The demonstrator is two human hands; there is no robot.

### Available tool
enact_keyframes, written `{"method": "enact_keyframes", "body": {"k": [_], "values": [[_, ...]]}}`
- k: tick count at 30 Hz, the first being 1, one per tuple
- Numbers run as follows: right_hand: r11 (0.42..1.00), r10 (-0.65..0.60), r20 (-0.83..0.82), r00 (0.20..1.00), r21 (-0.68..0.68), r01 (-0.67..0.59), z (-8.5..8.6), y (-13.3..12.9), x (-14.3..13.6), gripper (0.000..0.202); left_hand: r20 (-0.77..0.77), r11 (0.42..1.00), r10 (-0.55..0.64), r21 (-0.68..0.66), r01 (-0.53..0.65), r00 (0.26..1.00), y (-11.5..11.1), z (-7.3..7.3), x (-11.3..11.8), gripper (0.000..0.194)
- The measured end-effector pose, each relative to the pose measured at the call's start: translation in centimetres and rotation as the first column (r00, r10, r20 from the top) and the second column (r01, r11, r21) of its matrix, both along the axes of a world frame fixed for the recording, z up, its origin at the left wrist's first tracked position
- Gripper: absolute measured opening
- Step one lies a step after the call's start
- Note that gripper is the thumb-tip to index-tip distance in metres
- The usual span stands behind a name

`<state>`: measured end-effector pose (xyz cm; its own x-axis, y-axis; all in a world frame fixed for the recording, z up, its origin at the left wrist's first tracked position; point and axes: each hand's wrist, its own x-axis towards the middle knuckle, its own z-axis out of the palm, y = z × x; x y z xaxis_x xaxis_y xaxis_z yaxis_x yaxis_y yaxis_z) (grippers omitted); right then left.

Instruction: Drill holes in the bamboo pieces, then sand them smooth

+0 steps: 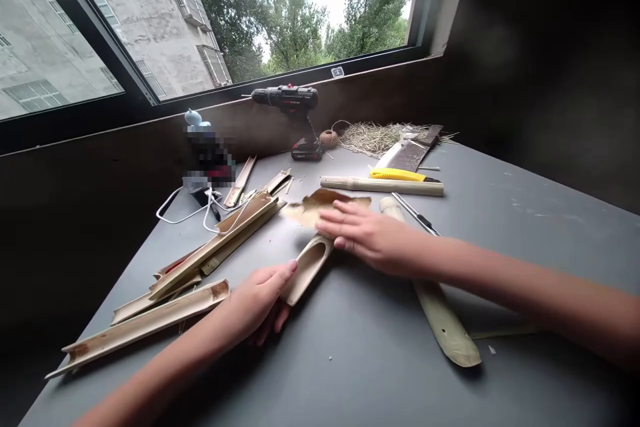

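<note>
Hollowed bamboo piece is sitting midway across the table; left hand is gripping its near end, apparently steadying it. Right hand is extending fingers over its far end, beside brown sheet; cannot tell whether pinching. Split bamboo lengths are lying leftward.

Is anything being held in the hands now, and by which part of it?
The left hand holds the hollowed bamboo piece by its near end. The right hand is at its far end; whether it grips there cannot be told.

Pale bamboo piece, hollow side up, aslant
</note>
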<state>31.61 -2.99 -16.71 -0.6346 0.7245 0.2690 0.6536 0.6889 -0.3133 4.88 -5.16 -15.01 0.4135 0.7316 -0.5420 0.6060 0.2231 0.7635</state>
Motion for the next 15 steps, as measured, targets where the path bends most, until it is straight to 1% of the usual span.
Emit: {"method": "enact_keyframes", "body": {"k": [2,3,4,7,8,9,12,13,14,15], "values": [[0.992,0.124,-0.013,0.992,0.026,-0.124,-0.1,-0.5,-0.7,0.046,0.008,1.0,-0.002,-0.004,0.002,1.0,0.2,-0.4,-0.1,0.053],[0.988,0.148,-0.019,0.989,0.033,-0.148,-0.2,-0.5,-0.8,0.045,0.017,1.0,-0.009,0.003,0.009,1.0,0.2,-0.6,-0.2,0.052],[0.99,0.133,-0.021,0.991,0.04,-0.132,-0.3,-0.2,-0.8,0.045,0.035,1.0,-0.017,0.015,0.016,0.999,0.3,-0.8,-0.2,0.051],[0.998,-0.035,-0.016,0.999,0.059,0.036,-0.7,1.0,-0.2,0.043,0.083,0.999,-0.025,0.045,0.021,0.996,0.4,-1.0,0.0,0.048],[0.996,-0.062,-0.009,0.998,0.057,0.062,-0.8,1.3,-0.1,0.042,0.084,0.999,-0.025,0.045,0.022,0.996,0.4,-0.9,0.1,0.047],[0.997,-0.056,-0.006,0.998,0.052,0.057,-1.0,1.4,-0.1,0.041,0.078,0.999,-0.026,0.043,0.023,0.997,0.4,-0.9,0.2,0.046],[0.998,0.054,-0.044,0.998,0.024,-0.052,-1.1,1.0,-0.6,0.039,0.053,0.998,-0.051,0.043,0.048,0.997,0.4,-0.7,0.4,0.044],[0.997,0.073,-0.072,0.995,0.025,-0.072,-0.9,0.8,-0.7,0.038,0.046,0.997,-0.06,0.056,0.057,0.997,0.3,-0.7,0.3,0.044],[0.997,0.073,-0.105,0.992,0.032,-0.07,-0.7,0.6,-0.7,0.038,0.031,0.993,-0.072,0.092,0.068,0.997,0.1,-0.6,0.2,0.045],[0.998,0.055,-0.142,0.988,0.049,-0.048,-0.2,0.6,-0.5,0.038,-0.002,0.982,-0.096,0.163,0.095,0.995,-0.1,-0.6,0.1,0.044]]}}
